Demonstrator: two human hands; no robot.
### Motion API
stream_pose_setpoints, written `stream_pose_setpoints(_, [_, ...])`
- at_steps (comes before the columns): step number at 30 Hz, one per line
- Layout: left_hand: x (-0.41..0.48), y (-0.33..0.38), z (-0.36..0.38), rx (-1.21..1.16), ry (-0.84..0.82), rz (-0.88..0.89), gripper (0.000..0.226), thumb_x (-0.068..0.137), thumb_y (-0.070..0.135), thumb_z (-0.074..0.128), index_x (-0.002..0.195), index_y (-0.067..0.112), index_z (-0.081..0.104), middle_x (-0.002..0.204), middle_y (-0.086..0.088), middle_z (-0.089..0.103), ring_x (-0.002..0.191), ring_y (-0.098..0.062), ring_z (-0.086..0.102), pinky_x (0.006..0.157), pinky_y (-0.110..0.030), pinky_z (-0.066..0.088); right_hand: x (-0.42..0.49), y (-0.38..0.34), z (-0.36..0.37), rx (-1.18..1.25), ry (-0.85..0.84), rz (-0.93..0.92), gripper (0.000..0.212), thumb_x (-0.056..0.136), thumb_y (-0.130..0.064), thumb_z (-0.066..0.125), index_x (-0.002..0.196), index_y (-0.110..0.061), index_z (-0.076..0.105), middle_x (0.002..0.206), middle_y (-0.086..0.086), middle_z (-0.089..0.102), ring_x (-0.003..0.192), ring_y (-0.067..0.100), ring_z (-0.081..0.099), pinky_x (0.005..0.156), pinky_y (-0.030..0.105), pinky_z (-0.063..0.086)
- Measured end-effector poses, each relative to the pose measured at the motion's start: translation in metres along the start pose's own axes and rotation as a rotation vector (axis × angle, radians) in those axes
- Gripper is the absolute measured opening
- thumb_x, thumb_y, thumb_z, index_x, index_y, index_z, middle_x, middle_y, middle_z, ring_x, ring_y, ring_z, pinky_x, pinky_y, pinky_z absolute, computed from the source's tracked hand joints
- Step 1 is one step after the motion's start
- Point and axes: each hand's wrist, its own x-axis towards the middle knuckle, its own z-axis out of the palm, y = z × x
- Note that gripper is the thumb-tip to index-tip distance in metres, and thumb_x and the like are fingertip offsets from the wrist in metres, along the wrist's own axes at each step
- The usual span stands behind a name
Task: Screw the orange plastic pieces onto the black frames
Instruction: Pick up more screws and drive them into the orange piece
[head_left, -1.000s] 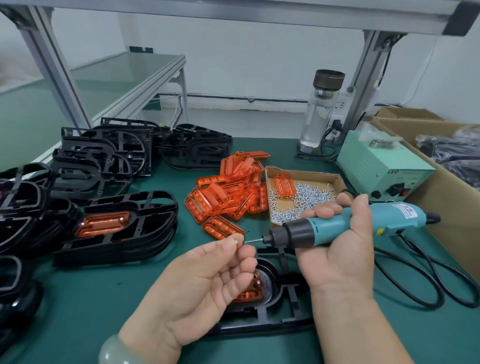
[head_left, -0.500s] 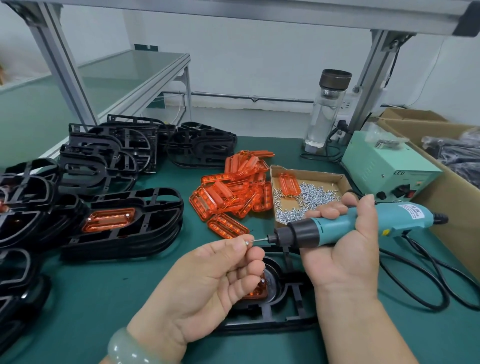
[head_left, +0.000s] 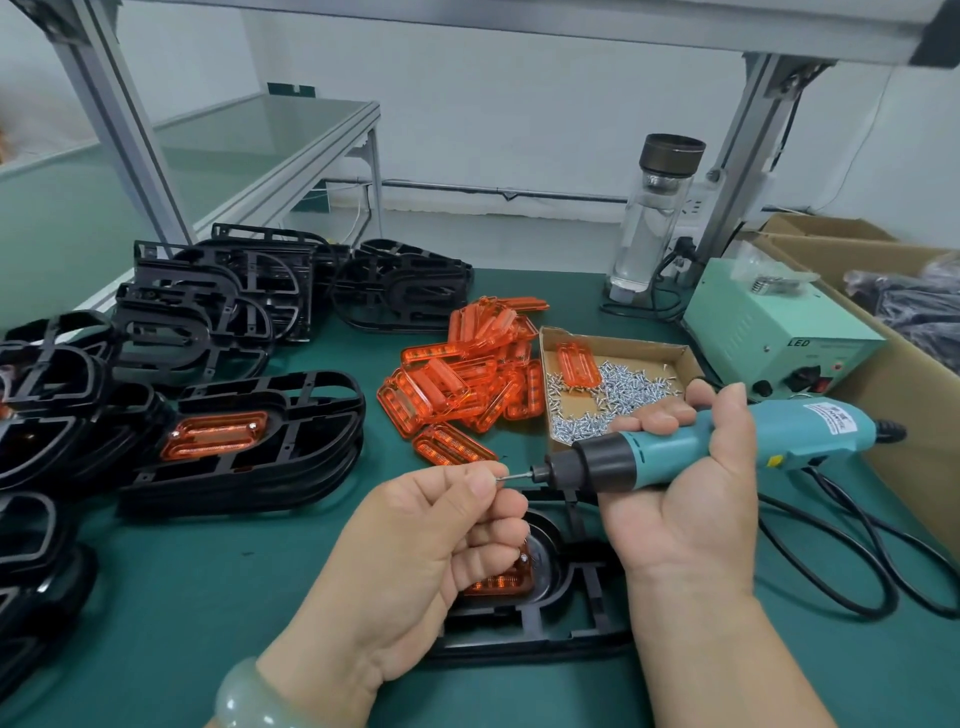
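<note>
Orange plastic piece (head_left: 498, 584) sits in black frame (head_left: 587, 592) on green mat (head_left: 208, 597), beneath the hands. Left hand (head_left: 415, 530) pinches screw (head_left: 501, 478) at the bit; right hand (head_left: 691, 499) grips electric screwdriver (head_left: 675, 452). Barely changed over the last second: still loading, driving not begun.

A clear glass bottle with a dark lid (head_left: 649, 234) stands on the green surface (head_left: 208, 597) beside a pale green metal power box (head_left: 753, 332). Large brown cardboard boxes (head_left: 914, 405) sit at right.
</note>
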Motion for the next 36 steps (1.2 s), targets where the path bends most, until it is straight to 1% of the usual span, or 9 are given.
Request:
stream_pose_setpoints(4, [0.0, -0.002, 0.0, 0.053, 0.003, 0.047, 0.016, 0.063, 0.027, 0.066, 0.071, 0.016, 0.076, 0.07, -0.01, 0.069, 0.057, -0.013, 0.065, 0.048, -0.02, 0.052, 0.0, 0.0, 0.0, 0.002, -0.001, -0.009, 0.02, 0.075, -0.035, 0.066, 0.083, -0.023, 0.053, 0.063, -0.011, 0.047, 0.049, 0.004, 0.047, 0.055, 0.018, 0.047])
stream_pose_setpoints(8, [0.001, -0.004, 0.002, 0.145, 0.068, 0.15, 0.015, 0.064, 0.03, 0.067, 0.072, 0.021, 0.076, 0.069, -0.008, 0.07, 0.057, -0.013, 0.065, 0.05, -0.019, 0.051, -0.001, 0.0, 0.001, -0.015, -0.012, -0.025, 0.02, 0.074, -0.034, 0.066, 0.084, -0.023, 0.052, 0.064, -0.011, 0.047, 0.05, 0.004, 0.047, 0.056, 0.019, 0.047])
stream_pose_setpoints(10, [0.002, -0.005, 0.003, 0.203, 0.099, 0.194, 0.012, 0.069, 0.029, 0.066, 0.073, 0.022, 0.075, 0.069, -0.008, 0.071, 0.058, -0.013, 0.065, 0.051, -0.019, 0.051, -0.001, 0.001, 0.001, -0.026, -0.013, -0.032, 0.021, 0.074, -0.034, 0.066, 0.085, -0.023, 0.052, 0.064, -0.011, 0.047, 0.05, 0.004, 0.047, 0.056, 0.019, 0.047])
stream_pose_setpoints(12, [0.004, -0.006, 0.003, 0.262, 0.124, 0.229, 0.011, 0.079, 0.022, 0.065, 0.074, 0.024, 0.075, 0.068, -0.007, 0.071, 0.058, -0.013, 0.066, 0.052, -0.02, 0.051, -0.001, 0.001, 0.001, -0.03, -0.012, -0.039, 0.021, 0.074, -0.034, 0.067, 0.084, -0.024, 0.051, 0.064, -0.011, 0.047, 0.051, 0.004, 0.047, 0.057, 0.019, 0.047])
stream_pose_setpoints(15, [0.005, -0.006, 0.002, 0.307, 0.143, 0.247, 0.02, 0.086, 0.015, 0.063, 0.072, 0.022, 0.075, 0.067, -0.007, 0.071, 0.057, -0.014, 0.066, 0.052, -0.02, 0.052, -0.002, 0.002, 0.0, -0.033, -0.011, -0.045, 0.021, 0.073, -0.034, 0.067, 0.082, -0.024, 0.051, 0.063, -0.011, 0.047, 0.051, 0.004, 0.047, 0.057, 0.019, 0.047])
stream_pose_setpoints(21, [0.008, -0.004, 0.003, 0.369, 0.127, 0.234, 0.025, 0.087, 0.015, 0.062, 0.065, 0.021, 0.073, 0.065, -0.006, 0.07, 0.055, -0.012, 0.065, 0.051, -0.021, 0.052, -0.001, 0.002, -0.001, -0.01, 0.003, -0.045, 0.022, 0.072, -0.034, 0.068, 0.081, -0.023, 0.051, 0.063, -0.011, 0.046, 0.05, 0.004, 0.046, 0.057, 0.018, 0.046])
stream_pose_setpoints(29, [0.01, -0.004, 0.001, 0.503, 0.145, 0.304, 0.022, 0.088, 0.018, 0.063, 0.067, 0.015, 0.069, 0.062, -0.003, 0.07, 0.054, -0.011, 0.065, 0.051, -0.021, 0.052, 0.0, 0.002, 0.0, -0.001, 0.027, -0.042, 0.025, 0.069, -0.033, 0.07, 0.083, -0.023, 0.051, 0.063, -0.011, 0.047, 0.051, 0.004, 0.047, 0.059, 0.019, 0.045])
stream_pose_setpoints(31, [0.01, -0.005, 0.001, 0.542, 0.152, 0.324, 0.022, 0.089, 0.018, 0.062, 0.068, 0.015, 0.069, 0.061, -0.001, 0.069, 0.053, -0.009, 0.065, 0.05, -0.019, 0.051, 0.0, 0.002, 0.0, 0.007, 0.038, -0.042, 0.024, 0.071, -0.032, 0.07, 0.082, -0.023, 0.051, 0.063, -0.01, 0.047, 0.051, 0.005, 0.047, 0.058, 0.019, 0.045])
stream_pose_setpoints(36, [0.01, -0.005, 0.001, 0.639, 0.155, 0.402, 0.022, 0.089, 0.017, 0.061, 0.068, 0.017, 0.066, 0.06, 0.005, 0.069, 0.051, -0.004, 0.063, 0.048, -0.012, 0.046, 0.0, 0.003, -0.002, 0.009, 0.069, -0.032, 0.017, 0.086, -0.032, 0.065, 0.081, -0.022, 0.051, 0.063, -0.01, 0.047, 0.05, 0.005, 0.048, 0.058, 0.018, 0.045])
